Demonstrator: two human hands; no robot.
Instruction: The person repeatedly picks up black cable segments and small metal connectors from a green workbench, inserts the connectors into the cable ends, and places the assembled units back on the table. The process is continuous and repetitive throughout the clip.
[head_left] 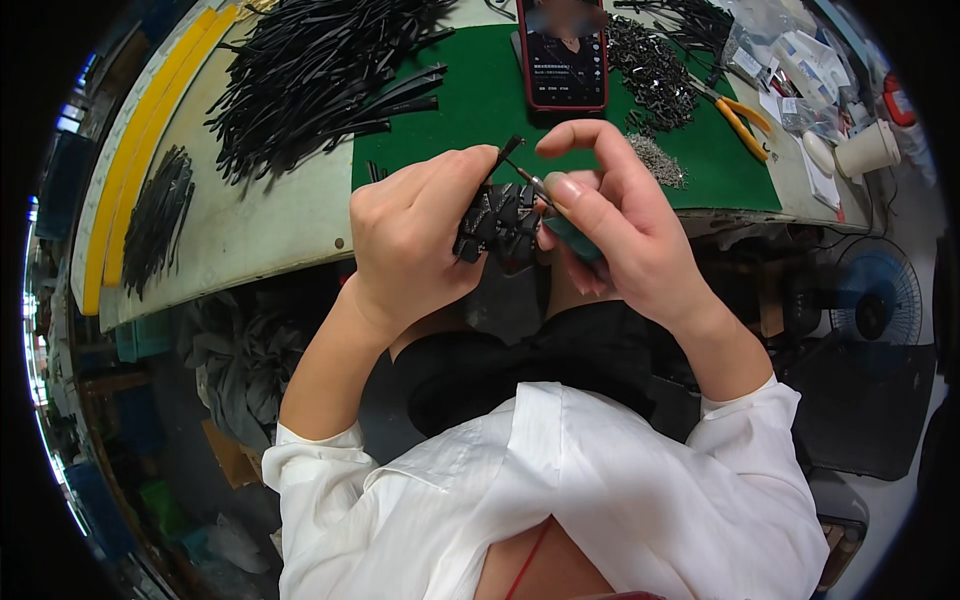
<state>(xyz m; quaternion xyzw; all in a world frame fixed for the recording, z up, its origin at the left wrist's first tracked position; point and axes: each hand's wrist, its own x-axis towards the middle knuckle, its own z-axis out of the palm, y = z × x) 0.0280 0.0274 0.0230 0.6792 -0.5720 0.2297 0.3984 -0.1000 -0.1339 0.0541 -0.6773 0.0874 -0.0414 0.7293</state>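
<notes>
My left hand (415, 225) is closed around a bunch of black strap pieces (490, 222) with small metal fittings, held above my lap at the table's front edge. A short black strap end (511, 146) sticks up from that bunch. My right hand (630, 220) grips a slim metal tool (541, 190), its tip at the bunch's upper right side. Something green (574, 240), seemingly the tool's handle, shows under the right palm. The right index finger is raised and bent; the thumb presses on the tool. Fingers hide where tool and strap meet.
On the green mat (470, 130) lie a large heap of black straps (300, 85), a phone (565, 70), dark metal fittings (650, 70), small silver parts (657, 160) and orange-handled pliers (742, 120). A white cup (868, 150) stands right; yellow strips (140, 150) run along the left.
</notes>
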